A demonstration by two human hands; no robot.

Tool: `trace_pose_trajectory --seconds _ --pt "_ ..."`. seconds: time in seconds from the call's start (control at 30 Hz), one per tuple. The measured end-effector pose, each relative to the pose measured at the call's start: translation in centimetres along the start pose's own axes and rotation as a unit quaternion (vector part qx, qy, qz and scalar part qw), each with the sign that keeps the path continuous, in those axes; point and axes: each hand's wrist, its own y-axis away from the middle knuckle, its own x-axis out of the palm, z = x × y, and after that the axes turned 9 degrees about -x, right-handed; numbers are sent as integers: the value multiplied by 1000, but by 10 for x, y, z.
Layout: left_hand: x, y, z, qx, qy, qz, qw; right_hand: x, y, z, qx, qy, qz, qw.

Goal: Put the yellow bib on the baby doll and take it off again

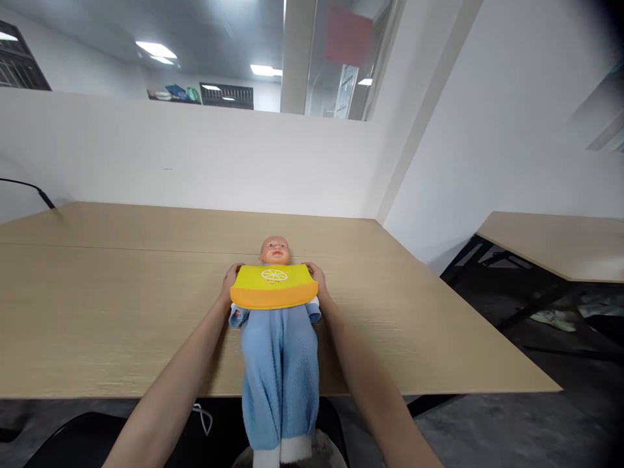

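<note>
A baby doll [280, 364] in a blue fleece suit with white feet lies on its back, head away from me, its legs reaching past the table's near edge. Across its chest lies a yellow bib [273, 283] with a white citrus-slice print and an orange lower pocket. My left hand [231, 281] is closed at the bib's left side, and my right hand [318, 278] is closed at its right side. The fingertips are partly hidden behind the bib. Below the bib, the doll's blue sleeves stick out on both sides.
The wooden table [146, 292] stretches to a white wall with a window above. A black cable [29, 185] hangs at the far left. Another table [560, 240] stands to the right across a gap. A black chair [78, 439] is below the near edge.
</note>
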Motion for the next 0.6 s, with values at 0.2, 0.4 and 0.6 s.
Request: trace_pose_trajectory --seconds 0.2,0.4,0.6 --pt "-2 33 12 156 -112 -60 980 -4 26 6 -27 25 -27 999" --pt "-16 81 19 144 -123 -62 980 -19 67 15 -66 71 -20 995" --pt "-26 131 23 159 -133 -68 976 -26 104 29 -86 94 -20 992"
